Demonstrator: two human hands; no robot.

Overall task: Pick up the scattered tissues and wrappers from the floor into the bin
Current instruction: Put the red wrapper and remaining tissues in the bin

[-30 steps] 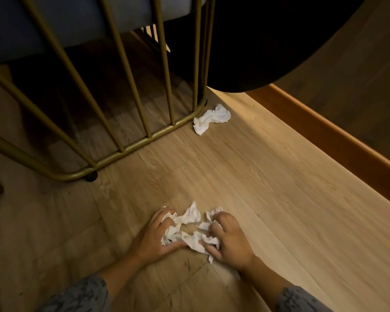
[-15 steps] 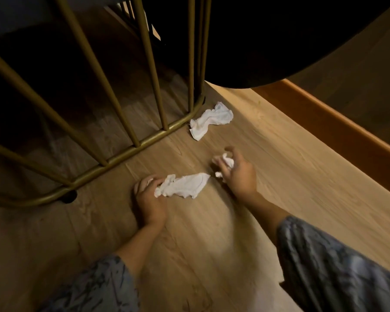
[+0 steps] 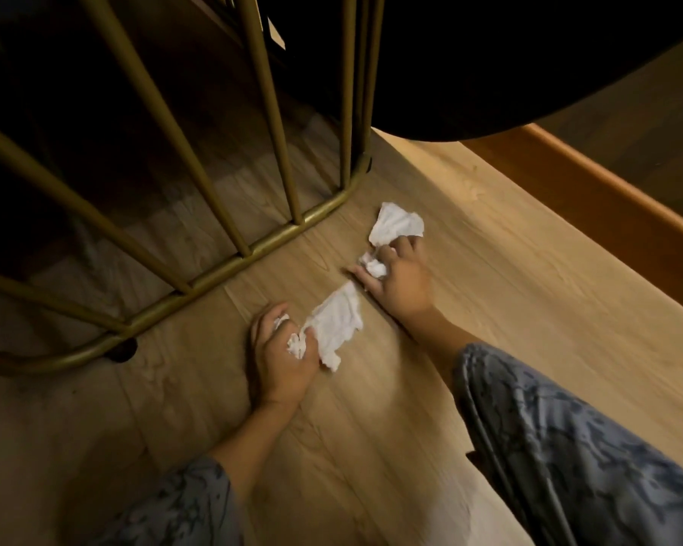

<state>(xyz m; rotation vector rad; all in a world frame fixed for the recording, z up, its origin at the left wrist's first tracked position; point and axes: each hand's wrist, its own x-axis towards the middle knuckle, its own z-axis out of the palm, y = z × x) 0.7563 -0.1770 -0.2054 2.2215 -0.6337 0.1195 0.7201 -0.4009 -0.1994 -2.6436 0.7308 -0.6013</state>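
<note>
The right hand (image 3: 401, 279) holds a small tissue wad (image 3: 374, 266) and its fingertips touch the last tissue (image 3: 397, 224), lying just ahead by the gold frame (image 3: 229, 266); the left hand (image 3: 282, 348) (farther back) grips another tissue (image 3: 338, 323)

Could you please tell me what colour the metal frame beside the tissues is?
The metal frame is a brass-like gold, seen best in the head view.
</note>
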